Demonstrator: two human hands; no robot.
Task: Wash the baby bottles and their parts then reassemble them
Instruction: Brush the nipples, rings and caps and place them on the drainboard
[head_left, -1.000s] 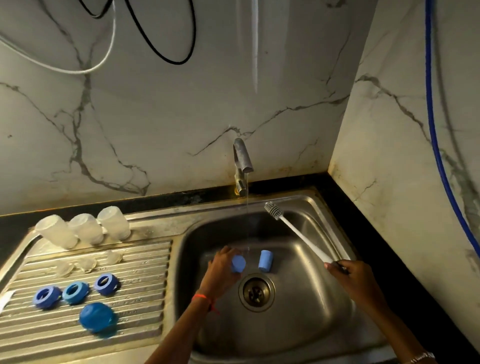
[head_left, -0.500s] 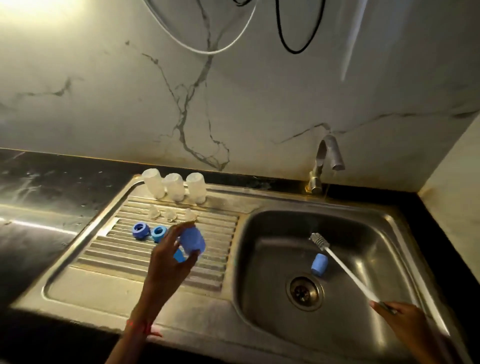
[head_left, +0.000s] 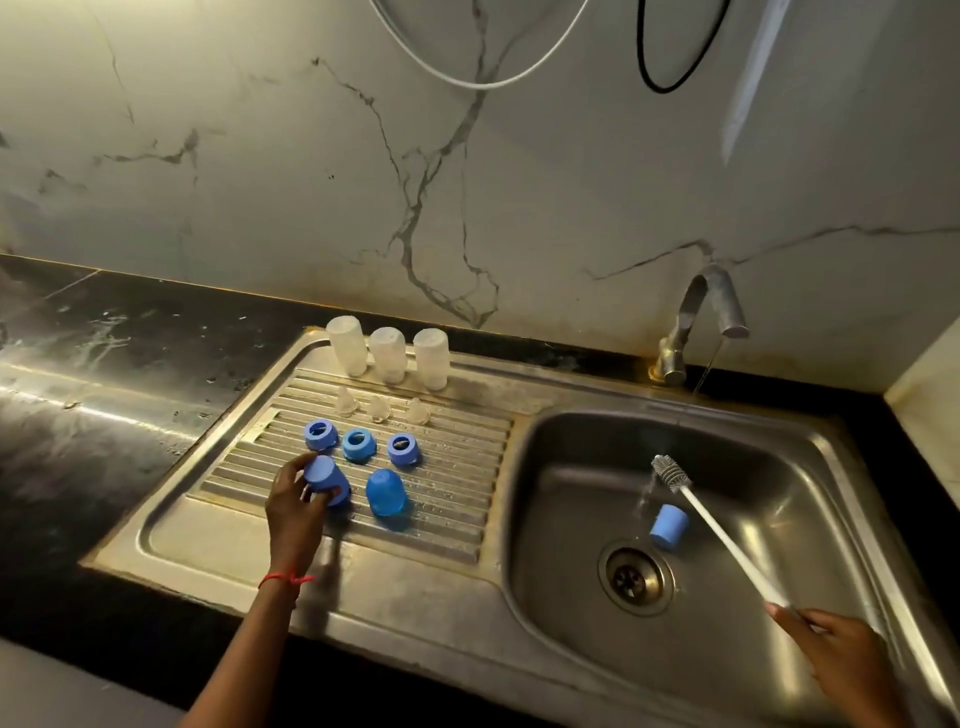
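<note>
My left hand (head_left: 297, 514) curled its fingers round a blue cap (head_left: 323, 478) at the ribbed drainboard (head_left: 467, 499), centre left, just beside a second cap (head_left: 385, 492). My right hand (head_left: 841, 660), lower right, gripped the brush (head_left: 722, 535) by its handle, with the bristles over the basin (head_left: 571, 519) near a third cap (head_left: 669, 526). Three bottles (head_left: 388, 355) stood upside down above them in the frame.

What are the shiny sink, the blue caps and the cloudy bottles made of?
The sink looks like steel: grey, shiny, with bright reflections. The blue caps seem to be plastic: smooth, evenly coloured, slightly glossy. The bottles are probably plastic too, cloudy and see-through, though frosted glass cannot be ruled out.
</note>
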